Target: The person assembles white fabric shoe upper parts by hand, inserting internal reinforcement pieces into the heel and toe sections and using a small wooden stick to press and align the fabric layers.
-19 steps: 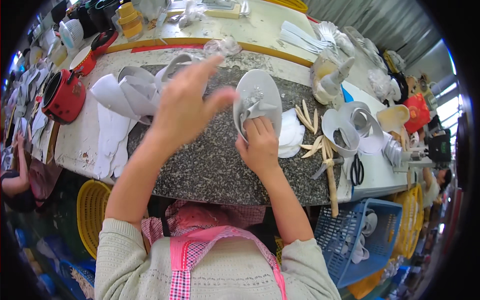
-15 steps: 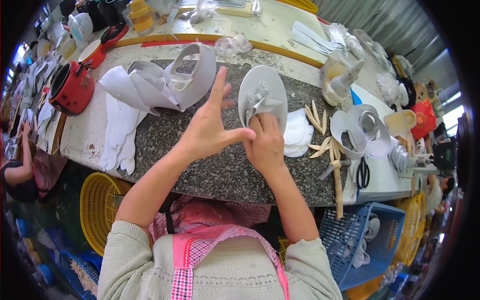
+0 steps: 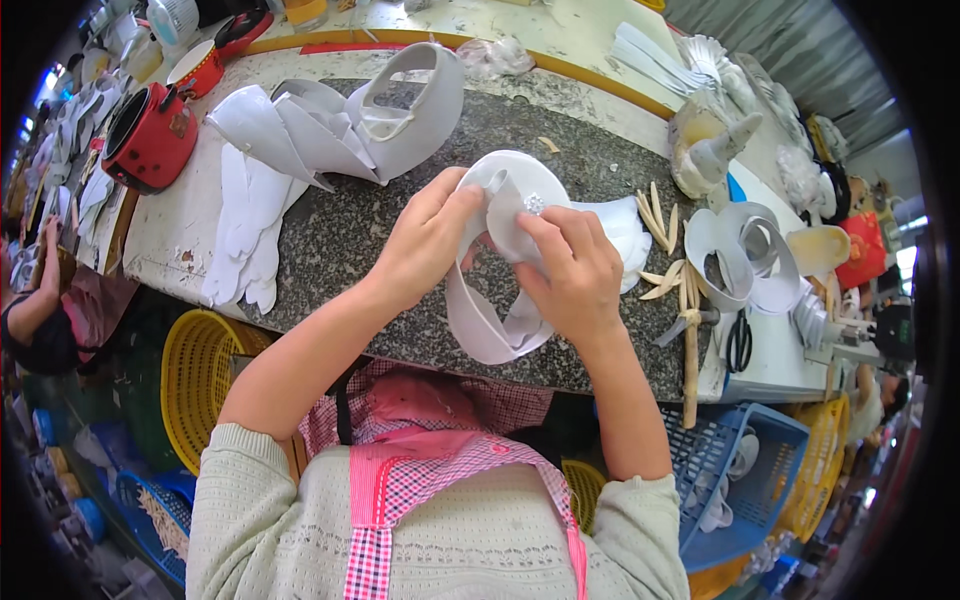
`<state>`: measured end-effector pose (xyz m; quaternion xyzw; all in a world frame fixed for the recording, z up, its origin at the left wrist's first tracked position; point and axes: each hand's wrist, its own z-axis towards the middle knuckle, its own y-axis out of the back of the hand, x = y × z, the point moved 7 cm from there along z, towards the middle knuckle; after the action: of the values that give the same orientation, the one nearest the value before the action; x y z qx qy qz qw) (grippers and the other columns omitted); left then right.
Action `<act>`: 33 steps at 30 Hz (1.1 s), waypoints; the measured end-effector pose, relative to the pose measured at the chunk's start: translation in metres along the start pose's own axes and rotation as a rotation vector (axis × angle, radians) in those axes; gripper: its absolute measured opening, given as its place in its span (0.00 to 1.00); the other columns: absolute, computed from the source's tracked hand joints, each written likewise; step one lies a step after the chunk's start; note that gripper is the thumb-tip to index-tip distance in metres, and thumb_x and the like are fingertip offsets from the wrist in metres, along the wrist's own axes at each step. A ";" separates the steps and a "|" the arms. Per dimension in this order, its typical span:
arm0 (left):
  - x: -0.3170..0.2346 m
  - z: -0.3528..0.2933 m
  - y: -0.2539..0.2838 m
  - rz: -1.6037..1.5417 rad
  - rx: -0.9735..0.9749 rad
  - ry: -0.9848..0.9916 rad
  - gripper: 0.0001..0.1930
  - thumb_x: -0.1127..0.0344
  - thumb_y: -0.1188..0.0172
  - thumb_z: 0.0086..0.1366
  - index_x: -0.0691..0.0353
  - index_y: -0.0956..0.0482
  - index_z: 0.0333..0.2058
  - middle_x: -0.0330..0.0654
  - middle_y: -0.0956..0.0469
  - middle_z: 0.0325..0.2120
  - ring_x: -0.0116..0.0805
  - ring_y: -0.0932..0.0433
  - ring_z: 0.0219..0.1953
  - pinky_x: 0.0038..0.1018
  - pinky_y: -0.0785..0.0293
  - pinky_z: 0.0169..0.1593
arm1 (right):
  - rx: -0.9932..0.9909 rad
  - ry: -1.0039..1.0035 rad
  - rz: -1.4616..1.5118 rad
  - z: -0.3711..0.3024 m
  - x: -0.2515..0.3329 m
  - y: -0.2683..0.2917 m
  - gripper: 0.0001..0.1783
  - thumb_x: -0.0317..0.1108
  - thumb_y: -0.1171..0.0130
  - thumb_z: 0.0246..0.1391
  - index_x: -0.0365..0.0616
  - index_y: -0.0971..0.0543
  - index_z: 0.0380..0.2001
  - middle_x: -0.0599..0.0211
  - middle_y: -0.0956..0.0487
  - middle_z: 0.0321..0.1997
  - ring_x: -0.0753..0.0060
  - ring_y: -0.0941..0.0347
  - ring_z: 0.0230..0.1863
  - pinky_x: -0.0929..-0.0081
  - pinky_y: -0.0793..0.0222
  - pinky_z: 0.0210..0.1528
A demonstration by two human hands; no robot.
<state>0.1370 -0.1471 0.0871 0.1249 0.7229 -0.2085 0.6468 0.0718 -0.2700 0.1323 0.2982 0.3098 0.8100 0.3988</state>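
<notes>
Over the dark speckled stone slab (image 3: pixel 400 325), my two hands hold a white shoe upper (image 3: pixel 475 322) with a sparkling ornament (image 3: pixel 534 204). My left hand (image 3: pixel 415 240) grips its left edge between thumb and fingers. The fingertips of my right hand (image 3: pixel 577 265) press at the ornament and the piece's right side. The upper's lower band curves below my hands like an open loop. Partly behind my right hand lies a pile of flat white pieces (image 3: pixel 622 232). Nested white uppers (image 3: pixel 325 140) stand at the far left of the slab, beside long white pieces (image 3: pixel 245 225).
At the right lie pale thin strips (image 3: pixel 655 215), a wooden-handled hammer (image 3: pixel 691 370), black-handled scissors (image 3: pixel 739 343) and curved white uppers (image 3: pixel 722 255). A red pot (image 3: pixel 150 140) stands far left. Below are yellow (image 3: pixel 195 395) and blue baskets (image 3: pixel 755 470). Another person (image 3: pixel 40 320) sits left.
My left hand has come from spread and empty to gripping the upper. The upper has moved nearer and turned, so its looped band now shows. My right hand has shifted to the ornament.
</notes>
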 end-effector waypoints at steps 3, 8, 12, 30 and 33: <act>0.002 -0.001 0.003 -0.024 0.032 0.087 0.16 0.58 0.55 0.67 0.66 0.31 0.44 0.40 0.25 0.29 0.24 0.28 0.21 0.18 0.35 0.22 | -0.094 0.052 0.042 -0.004 -0.003 0.002 0.15 0.25 0.36 0.33 0.44 0.24 0.30 0.66 0.28 0.28 0.67 0.30 0.27 0.73 0.32 0.27; -0.009 -0.015 0.003 -0.078 0.314 0.052 0.23 0.55 0.43 0.61 0.68 0.32 0.46 0.48 0.22 0.28 0.26 0.25 0.23 0.20 0.31 0.23 | -0.158 -0.693 1.028 -0.033 -0.059 -0.003 0.04 0.23 0.41 0.46 0.38 0.25 0.21 0.78 0.29 0.19 0.89 0.37 0.24 0.87 0.45 0.24; -0.003 -0.013 -0.002 -0.101 0.366 0.010 0.22 0.60 0.43 0.61 0.70 0.33 0.48 0.49 0.22 0.30 0.28 0.24 0.24 0.22 0.28 0.26 | -0.255 -0.838 1.333 -0.054 -0.069 -0.028 0.06 0.27 0.40 0.47 0.37 0.27 0.23 0.72 0.27 0.24 0.85 0.33 0.28 0.86 0.40 0.31; 0.008 -0.013 0.006 -0.179 -0.111 -0.189 0.13 0.70 0.57 0.66 0.67 0.30 0.46 0.41 0.23 0.35 0.22 0.27 0.35 0.20 0.30 0.39 | 0.055 -0.350 0.280 -0.031 0.015 -0.021 0.19 0.36 0.37 0.43 0.40 0.26 0.39 0.59 0.24 0.35 0.55 0.29 0.35 0.64 0.33 0.38; 0.018 -0.015 0.002 -0.135 -0.124 -0.210 0.13 0.70 0.55 0.65 0.66 0.30 0.47 0.40 0.24 0.36 0.24 0.27 0.34 0.21 0.30 0.39 | 0.180 -0.503 0.337 -0.032 0.006 -0.040 0.11 0.33 0.39 0.42 0.42 0.23 0.32 0.62 0.23 0.30 0.59 0.27 0.35 0.64 0.34 0.37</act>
<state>0.1218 -0.1398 0.0705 0.0129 0.6694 -0.2185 0.7099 0.0636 -0.2538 0.0839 0.5704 0.2179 0.7350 0.2950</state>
